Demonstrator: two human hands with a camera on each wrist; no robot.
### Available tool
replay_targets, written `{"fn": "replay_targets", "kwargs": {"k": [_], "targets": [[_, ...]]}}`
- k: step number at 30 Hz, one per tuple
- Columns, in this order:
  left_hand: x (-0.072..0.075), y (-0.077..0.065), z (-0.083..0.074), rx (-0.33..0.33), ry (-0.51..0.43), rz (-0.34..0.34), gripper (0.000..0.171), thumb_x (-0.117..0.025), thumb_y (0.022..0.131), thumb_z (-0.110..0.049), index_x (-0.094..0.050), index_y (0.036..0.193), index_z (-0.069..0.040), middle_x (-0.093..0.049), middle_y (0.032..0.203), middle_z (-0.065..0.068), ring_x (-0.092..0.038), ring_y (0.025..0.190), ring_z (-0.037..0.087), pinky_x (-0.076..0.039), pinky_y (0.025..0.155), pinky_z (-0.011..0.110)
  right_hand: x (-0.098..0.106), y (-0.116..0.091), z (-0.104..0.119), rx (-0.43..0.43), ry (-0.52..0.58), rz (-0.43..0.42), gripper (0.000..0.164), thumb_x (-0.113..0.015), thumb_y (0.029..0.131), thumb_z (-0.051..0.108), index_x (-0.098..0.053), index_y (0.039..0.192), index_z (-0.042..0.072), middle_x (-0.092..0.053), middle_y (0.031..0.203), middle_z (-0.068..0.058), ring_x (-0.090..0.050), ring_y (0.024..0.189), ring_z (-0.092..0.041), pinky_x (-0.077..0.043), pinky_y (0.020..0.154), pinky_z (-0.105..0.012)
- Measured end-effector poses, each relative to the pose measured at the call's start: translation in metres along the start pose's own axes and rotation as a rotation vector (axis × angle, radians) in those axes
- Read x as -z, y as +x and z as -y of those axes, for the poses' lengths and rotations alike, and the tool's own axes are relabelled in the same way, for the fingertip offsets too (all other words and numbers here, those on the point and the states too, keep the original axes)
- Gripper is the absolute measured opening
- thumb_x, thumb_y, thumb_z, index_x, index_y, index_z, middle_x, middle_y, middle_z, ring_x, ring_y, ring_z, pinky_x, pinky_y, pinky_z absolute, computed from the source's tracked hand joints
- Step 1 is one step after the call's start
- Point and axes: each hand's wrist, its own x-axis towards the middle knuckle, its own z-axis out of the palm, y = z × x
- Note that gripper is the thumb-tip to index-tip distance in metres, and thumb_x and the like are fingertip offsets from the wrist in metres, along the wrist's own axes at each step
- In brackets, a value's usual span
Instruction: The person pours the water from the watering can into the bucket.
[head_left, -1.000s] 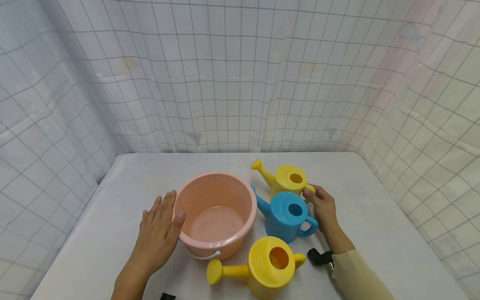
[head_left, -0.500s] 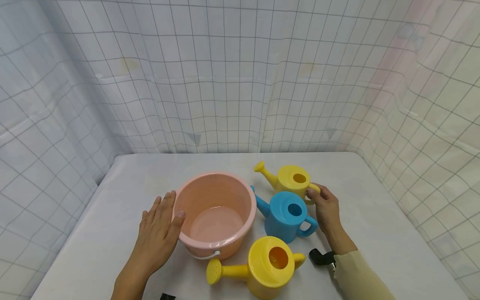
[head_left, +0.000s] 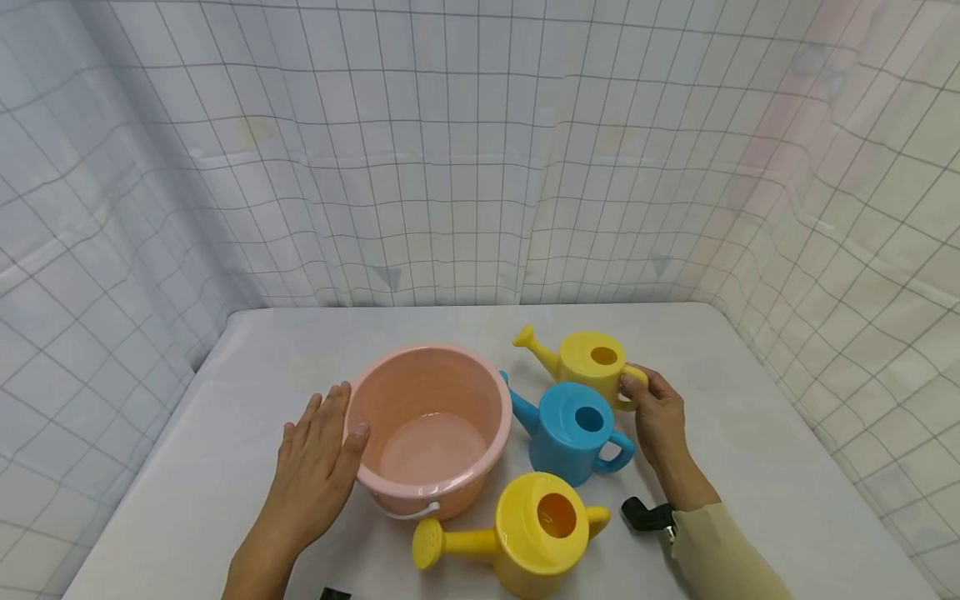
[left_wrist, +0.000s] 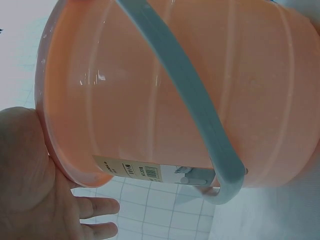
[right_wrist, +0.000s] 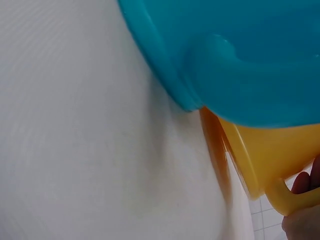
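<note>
A pink bucket with a pale carrying handle stands left of the table's middle. My left hand lies against its left side, fingers straight and thumb over the rim; the left wrist view shows the palm at the rim of the bucket. With thumb and fingers, my right hand grips the handle of the far yellow watering can, whose spout points left. In front of that stands a blue watering can, which fills the top of the right wrist view. Nearest me is another yellow watering can, larger in view.
The three watering cans stand in a row along the bucket's right side, close to one another. A small black device sits at the right wrist. Grid-patterned white curtains enclose the white table at the back and sides.
My right hand has drawn the far yellow watering can slightly to the right and toward me. The left hand, bucket and nearest yellow can have hardly moved.
</note>
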Motion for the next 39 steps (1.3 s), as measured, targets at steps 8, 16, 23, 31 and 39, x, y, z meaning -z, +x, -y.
{"fn": "replay_targets", "kwargs": {"k": [8, 16, 23, 31, 39], "targets": [[0.0, 0.0, 0.001, -0.004, -0.006, -0.002, 0.061, -0.028, 0.102, -0.045, -0.008, 0.153, -0.02, -0.016, 0.158, 0.017, -0.006, 0.146, 0.042, -0.001, 0.109, 0.069, 0.001, -0.001, 0.002, 0.004, 0.066, 0.006, 0.031, -0.068, 0.088, 0.02, -0.064, 0.113, 0.002, -0.061, 0.097, 0.004, -0.053, 0.091, -0.015, -0.046, 0.086, -0.022], [-0.001, 0.0, 0.001, -0.007, -0.005, -0.014, 0.061, -0.028, 0.101, -0.046, -0.008, 0.153, -0.02, -0.017, 0.158, 0.017, -0.006, 0.146, 0.041, 0.0, 0.11, 0.068, 0.005, 0.0, 0.007, 0.016, 0.083, 0.002, 0.031, -0.068, 0.087, 0.017, -0.065, 0.114, 0.001, -0.062, 0.096, 0.004, -0.052, 0.089, -0.015, -0.047, 0.084, -0.023], [-0.002, 0.0, 0.001, -0.012, -0.007, -0.023, 0.061, -0.028, 0.101, -0.046, -0.009, 0.153, -0.02, -0.018, 0.157, 0.018, -0.007, 0.146, 0.041, 0.0, 0.11, 0.068, 0.007, 0.002, 0.021, 0.036, 0.144, 0.006, 0.026, -0.068, 0.087, 0.013, -0.066, 0.111, 0.002, -0.061, 0.096, 0.003, -0.052, 0.086, -0.014, -0.047, 0.085, -0.021], [-0.001, 0.0, 0.001, -0.006, -0.005, -0.015, 0.062, -0.028, 0.101, -0.047, -0.009, 0.153, -0.019, -0.017, 0.158, 0.017, -0.006, 0.146, 0.041, 0.0, 0.11, 0.068, 0.009, 0.003, 0.041, 0.067, 0.153, 0.027, 0.024, -0.067, 0.087, 0.013, -0.066, 0.109, 0.002, -0.061, 0.099, 0.002, -0.051, 0.088, -0.015, -0.048, 0.084, -0.019], [-0.001, 0.001, 0.001, -0.004, 0.001, -0.014, 0.062, -0.028, 0.101, -0.047, -0.009, 0.153, -0.019, -0.017, 0.158, 0.017, -0.007, 0.146, 0.041, -0.001, 0.11, 0.068, 0.01, 0.002, 0.064, 0.096, 0.147, 0.059, 0.022, -0.066, 0.088, 0.012, -0.067, 0.107, 0.003, -0.062, 0.099, 0.002, -0.052, 0.087, -0.014, -0.048, 0.084, -0.019]]}}
